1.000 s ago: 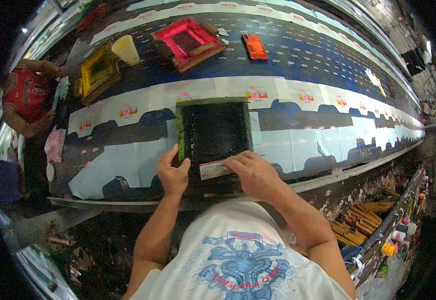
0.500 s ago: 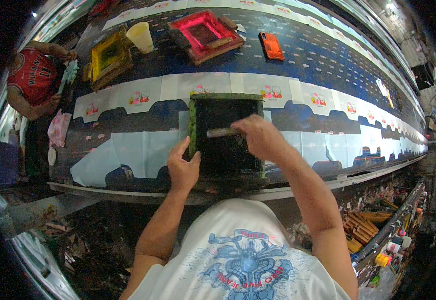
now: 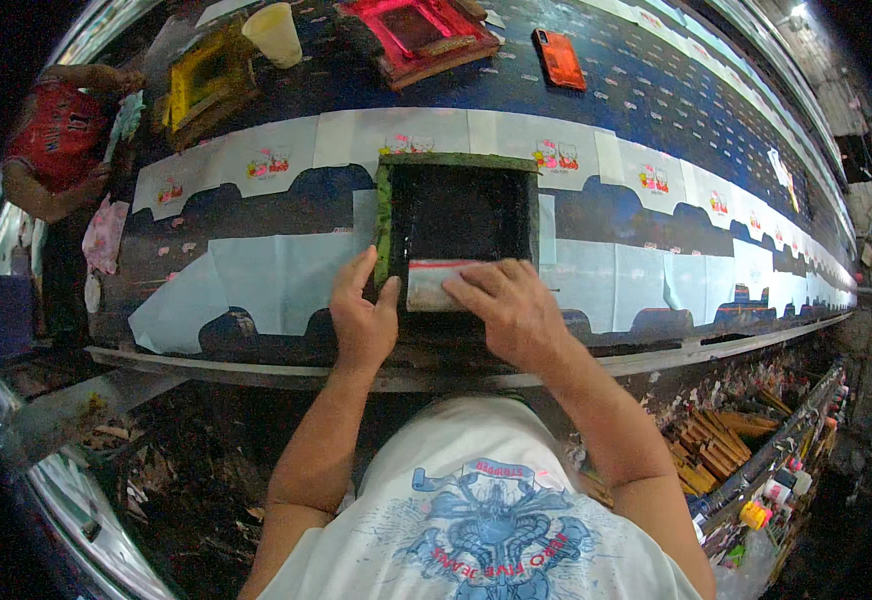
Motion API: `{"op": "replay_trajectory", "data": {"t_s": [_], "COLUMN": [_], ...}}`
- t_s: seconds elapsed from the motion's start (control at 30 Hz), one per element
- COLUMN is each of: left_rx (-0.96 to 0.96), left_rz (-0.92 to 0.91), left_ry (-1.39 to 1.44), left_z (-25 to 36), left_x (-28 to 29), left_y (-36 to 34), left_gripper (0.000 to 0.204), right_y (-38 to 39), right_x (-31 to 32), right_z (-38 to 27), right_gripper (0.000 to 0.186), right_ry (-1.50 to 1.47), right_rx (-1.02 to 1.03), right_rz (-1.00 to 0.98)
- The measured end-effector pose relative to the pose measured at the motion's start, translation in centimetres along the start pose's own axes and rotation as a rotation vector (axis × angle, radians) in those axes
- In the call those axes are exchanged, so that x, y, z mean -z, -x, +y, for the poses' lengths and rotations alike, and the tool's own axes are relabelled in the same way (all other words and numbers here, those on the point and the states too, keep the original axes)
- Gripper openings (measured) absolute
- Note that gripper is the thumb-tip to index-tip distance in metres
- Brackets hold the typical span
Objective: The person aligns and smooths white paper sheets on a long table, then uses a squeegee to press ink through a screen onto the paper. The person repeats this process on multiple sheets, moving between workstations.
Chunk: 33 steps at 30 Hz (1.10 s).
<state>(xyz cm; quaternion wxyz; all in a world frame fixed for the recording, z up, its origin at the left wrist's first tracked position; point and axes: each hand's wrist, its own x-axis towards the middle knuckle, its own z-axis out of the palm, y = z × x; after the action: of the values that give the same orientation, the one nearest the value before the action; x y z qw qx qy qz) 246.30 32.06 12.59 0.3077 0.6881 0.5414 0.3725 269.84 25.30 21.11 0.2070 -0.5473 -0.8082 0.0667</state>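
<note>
A screen-printing frame (image 3: 384,215) with green edges and a dark mesh lies on the long table in front of me. My left hand (image 3: 364,310) steadies the frame's left side near its front corner, fingers and thumb against the edge. Inside the frame, my right hand (image 3: 511,310) grips a squeegee (image 3: 434,290), pale with a red line along its top, tilted at the near end of the mesh. Part of the squeegee is hidden by my fingers. Beneath and beside the frame run pale blue cut pieces (image 3: 266,285); a farther row of white pieces (image 3: 346,140) bears small coloured prints.
Farther back are a yellow frame (image 3: 178,98), a cream cup (image 3: 274,38), a pink frame (image 3: 453,62) and an orange phone (image 3: 560,60). A person in a red top (image 3: 56,135) stands at the left. A metal rail (image 3: 236,368) edges the table; wooden pieces (image 3: 711,450) lie lower right.
My right hand has drawn the squeegee toward me, from mid-mesh to the frame's near end, and its pale face now shows. My left hand stays at the frame. The view has shifted slightly.
</note>
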Motion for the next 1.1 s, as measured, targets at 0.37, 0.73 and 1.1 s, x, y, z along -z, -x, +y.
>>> {"op": "replay_trajectory", "data": {"t_s": [0.37,0.73,1.1], "left_rx": [-0.069,0.163,0.045], "left_rz": [0.002,0.057,0.482], "left_ry": [-0.077,0.267,0.346], "left_z": [0.4,-0.4,-14.4], "left_x": [0.3,0.1,26.5], "left_y": [-0.5,0.0,-1.0], "left_gripper": [0.059,0.065,0.066], "right_y": [3.8,5.1,11.6], "right_x": [0.5,1.7,4.2], "right_z": [-3.6,-4.5,-4.2], "right_gripper": [0.050,0.054,0.036], "right_ry": [-0.085,-0.137,-0.160], "right_rx": [-0.060,0.029,-0.064], "right_rz": [-0.071,0.033,0.433]}}
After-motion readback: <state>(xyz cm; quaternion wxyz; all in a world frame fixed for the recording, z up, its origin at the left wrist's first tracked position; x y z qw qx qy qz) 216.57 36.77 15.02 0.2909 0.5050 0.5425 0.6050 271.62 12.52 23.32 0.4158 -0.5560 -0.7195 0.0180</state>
